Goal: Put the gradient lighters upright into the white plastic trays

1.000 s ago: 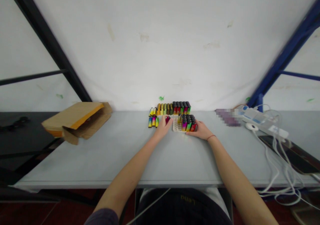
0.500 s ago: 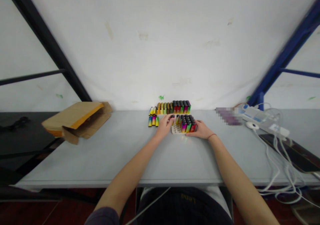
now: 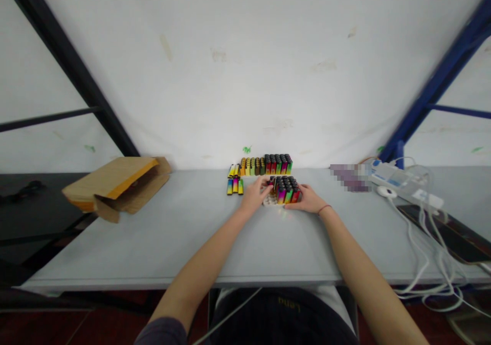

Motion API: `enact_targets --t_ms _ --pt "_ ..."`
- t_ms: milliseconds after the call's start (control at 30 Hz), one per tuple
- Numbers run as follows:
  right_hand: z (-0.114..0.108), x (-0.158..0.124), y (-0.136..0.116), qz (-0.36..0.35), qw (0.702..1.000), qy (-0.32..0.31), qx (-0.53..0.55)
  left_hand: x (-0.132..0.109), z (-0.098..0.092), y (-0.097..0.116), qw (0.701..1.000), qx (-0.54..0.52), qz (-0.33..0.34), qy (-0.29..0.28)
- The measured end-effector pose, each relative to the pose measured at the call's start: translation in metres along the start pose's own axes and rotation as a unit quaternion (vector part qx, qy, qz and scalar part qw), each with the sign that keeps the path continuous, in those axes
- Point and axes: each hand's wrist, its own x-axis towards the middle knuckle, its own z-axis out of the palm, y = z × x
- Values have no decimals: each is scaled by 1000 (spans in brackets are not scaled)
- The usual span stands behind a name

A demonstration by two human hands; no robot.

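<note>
As I watch remotely, the left hand (image 3: pixel 256 195), nearer the bare end of the white tray (image 3: pixel 269 201), pinches a dark-capped lighter (image 3: pixel 271 180), long axis near upright, left of the standing lighters (image 3: pixel 288 190); the right hand (image 3: pixel 310 200) clasps the tray's right end on the counter (image 3: pixel 268 248).

A: Any readable lettering?
B: Yellowish letters (image 3: pixel 289 304) on the dark clothing (image 3: pixel 268 324), well this side of the left hand (image 3: pixel 255 195): perhaps "Lend", the last one unclear.
A: And beyond that hand?
B: A green mark (image 3: pixel 247 149) on the wall (image 3: pixel 245 89), which I cannot read as writing.
</note>
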Motion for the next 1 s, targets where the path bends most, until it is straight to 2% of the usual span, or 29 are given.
enact_targets --t_ms 167,267,333,400,500,600,667,767,900,1000 --pt "-1 -1 -3 19 1000 -3 5 -2 -1 5 991 93 87 28" --pt "-3 -2 -5 24 1000 -11 7 -2 -7 9 986 137 95 18" --pt "-5 -2 -6 27 999 -21 10 0 -16 11 981 185 53 6" --pt "-7 -3 -8 30 999 -29 17 1 -28 10 966 254 -40 13" --pt "-9 -3 -10 27 999 -31 23 2 -51 2 912 355 -203 31" --pt "-9 -3 -10 25 999 -30 26 2 -73 -14 871 386 -304 10" --pt "-8 -2 -10 24 999 -30 27 2 -83 -25 868 368 -332 -28" --pt "-7 -2 -8 15 999 -26 29 4 -91 -38 873 349 -336 -55" --pt "-6 -1 -5 9 999 -18 30 6 -90 -43 877 335 -340 -58" --pt "-5 -1 -4 13 999 -21 27 8 -89 -43 888 318 -332 -37"
